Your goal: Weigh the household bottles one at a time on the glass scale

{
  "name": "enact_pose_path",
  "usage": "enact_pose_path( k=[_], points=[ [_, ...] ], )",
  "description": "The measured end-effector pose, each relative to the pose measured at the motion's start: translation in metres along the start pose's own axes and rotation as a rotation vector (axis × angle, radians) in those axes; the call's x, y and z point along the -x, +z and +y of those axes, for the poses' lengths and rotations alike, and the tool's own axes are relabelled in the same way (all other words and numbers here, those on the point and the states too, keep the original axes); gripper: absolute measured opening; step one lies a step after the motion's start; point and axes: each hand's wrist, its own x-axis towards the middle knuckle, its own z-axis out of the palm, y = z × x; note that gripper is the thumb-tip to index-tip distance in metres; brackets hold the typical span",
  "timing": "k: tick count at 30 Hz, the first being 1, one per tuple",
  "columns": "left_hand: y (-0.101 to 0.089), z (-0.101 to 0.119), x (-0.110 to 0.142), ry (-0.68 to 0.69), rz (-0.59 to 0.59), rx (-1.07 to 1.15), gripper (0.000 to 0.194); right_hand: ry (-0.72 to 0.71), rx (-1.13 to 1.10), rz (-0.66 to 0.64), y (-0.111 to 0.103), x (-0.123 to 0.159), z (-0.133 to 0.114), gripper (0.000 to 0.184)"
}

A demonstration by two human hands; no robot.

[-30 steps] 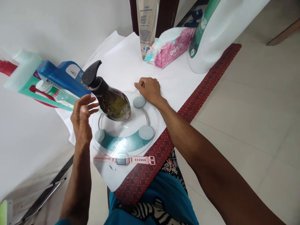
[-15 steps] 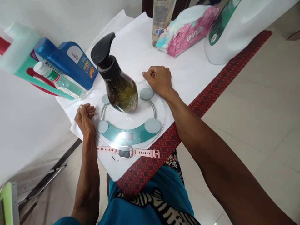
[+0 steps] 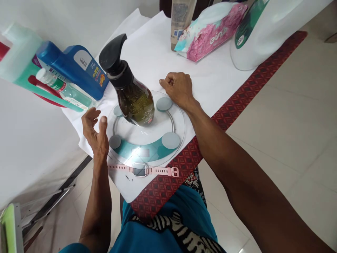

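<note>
A brown pump bottle (image 3: 134, 102) with a black pump head stands on a round glass bathroom scale (image 3: 142, 153). My left hand (image 3: 95, 131) is held at the scale's left edge, thumb and fingers apart, with nothing in it. At the far right edge of the scale, my right hand (image 3: 177, 86) rests with its fingers curled into a loose fist; nothing shows in it. Along the scale's near edge lies a smartwatch (image 3: 140, 170) with a pink strap, laid out flat.
Left of the scale are a blue bottle (image 3: 71, 66), a small clear bottle (image 3: 68, 92) and a large green bottle (image 3: 23, 75). Further back sit a pink wipes pack (image 3: 207, 35), a beige tube (image 3: 181, 21) and a big white jug (image 3: 265, 38). A red patterned border (image 3: 234, 102) edges the table.
My left hand has turned and opened, its thumb lifting away from the fingers. My right hand keeps its place. The pump bottle still stands on the scale.
</note>
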Motion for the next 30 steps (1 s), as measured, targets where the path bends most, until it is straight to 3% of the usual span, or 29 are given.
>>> enact_pose_path(
  k=[4,6,11,16,20,24,27,30],
  points=[
    [0.018,0.039,0.007,0.135,-0.257,0.11,0.092,0.037,0.007,-0.011,-0.001,0.0,-0.001,0.036],
    [0.035,0.051,0.013,0.129,-0.318,0.132,0.094,0.031,-0.005,-0.007,-0.001,0.001,0.0,0.037],
    [0.064,0.059,0.023,-0.008,-0.309,0.087,0.062,0.003,-0.036,0.02,0.0,0.002,0.001,0.034],
    [0.058,0.056,0.015,-0.07,-0.233,0.137,0.055,0.006,-0.068,0.03,-0.004,0.006,-0.005,0.034],
    [0.036,0.043,-0.026,-0.021,-0.029,0.115,0.06,0.029,-0.074,0.014,-0.007,0.007,-0.011,0.033],
    [0.021,0.012,-0.082,0.038,0.107,0.045,0.059,0.053,-0.064,0.019,-0.009,0.006,-0.016,0.033],
    [0.024,-0.018,-0.108,-0.01,0.161,0.005,0.059,0.063,-0.057,0.014,-0.01,0.005,-0.019,0.035],
    [0.038,-0.043,-0.113,-0.084,0.19,-0.03,0.056,0.087,-0.053,0.001,-0.012,0.005,-0.023,0.035]
  ],
)
